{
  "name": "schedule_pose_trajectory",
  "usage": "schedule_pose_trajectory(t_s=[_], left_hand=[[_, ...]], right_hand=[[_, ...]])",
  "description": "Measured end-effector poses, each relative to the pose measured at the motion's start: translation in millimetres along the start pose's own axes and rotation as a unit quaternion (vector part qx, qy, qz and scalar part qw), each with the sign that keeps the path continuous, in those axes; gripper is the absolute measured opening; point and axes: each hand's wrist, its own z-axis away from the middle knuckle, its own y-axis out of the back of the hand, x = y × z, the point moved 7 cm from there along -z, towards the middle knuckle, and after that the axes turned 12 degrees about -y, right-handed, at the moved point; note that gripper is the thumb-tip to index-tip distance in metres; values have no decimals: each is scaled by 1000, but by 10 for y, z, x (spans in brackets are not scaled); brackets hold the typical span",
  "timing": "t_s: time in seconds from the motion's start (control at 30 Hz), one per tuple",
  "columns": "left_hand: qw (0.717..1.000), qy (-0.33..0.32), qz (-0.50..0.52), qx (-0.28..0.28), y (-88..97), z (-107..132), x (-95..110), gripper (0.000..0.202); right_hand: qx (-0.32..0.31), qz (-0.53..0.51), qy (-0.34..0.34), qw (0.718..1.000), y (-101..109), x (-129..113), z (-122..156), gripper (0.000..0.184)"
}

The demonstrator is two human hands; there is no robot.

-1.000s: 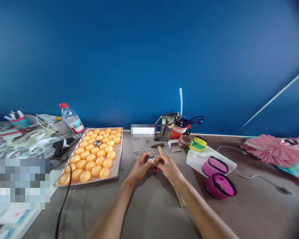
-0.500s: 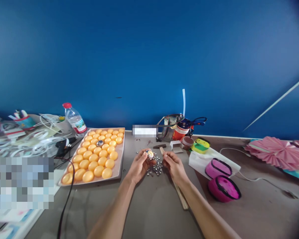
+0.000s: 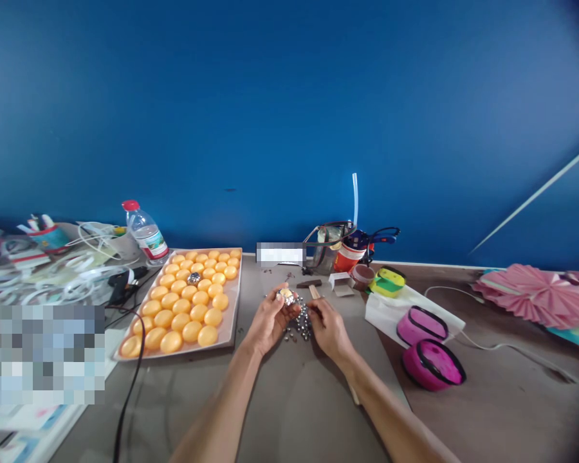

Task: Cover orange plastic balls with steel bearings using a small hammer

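My left hand point(image 3: 269, 319) is curled round a small ball half covered in shiny silver beads point(image 3: 286, 296), held just above the table. My right hand point(image 3: 328, 325) rests beside it with its fingertips down in a little heap of loose silver beads point(image 3: 299, 325) on the brown table point(image 3: 280, 392); its fingers are bent, and what they pinch is too small to tell. To the left lies a pale tray point(image 3: 230, 308) filled with several orange balls, one of them point(image 3: 193, 278) covered in silver beads.
A water bottle point(image 3: 145, 233) stands behind the tray. Cups with scissors and tools point(image 3: 347, 247) sit at the wall. Two pink pouches point(image 3: 429, 363) and white paper lie to the right, a pink paper fan point(image 3: 531, 289) farther right. A black cable point(image 3: 128, 379) and clutter fill the left.
The hands, joined on the beaded ball a second ago, have parted. My left hand keeps the ball; my right hand has dropped onto the bead heap.
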Motion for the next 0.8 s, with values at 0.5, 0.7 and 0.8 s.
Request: schedule_pose_trajectory(t_s=[0.5, 0.7, 0.8], left_hand=[[996, -49, 55, 53, 157, -88, 78, 26], [997, -49, 24, 61, 195, -82, 80, 31], [996, -46, 16, 68, 208, -80, 75, 31]], right_hand=[[-52, 349, -169, 920, 69, 338, -24, 36], [-28, 299, -172, 938, 97, 464, -78, 36], [-8, 221, -166, 961, 124, 461, -121, 34]])
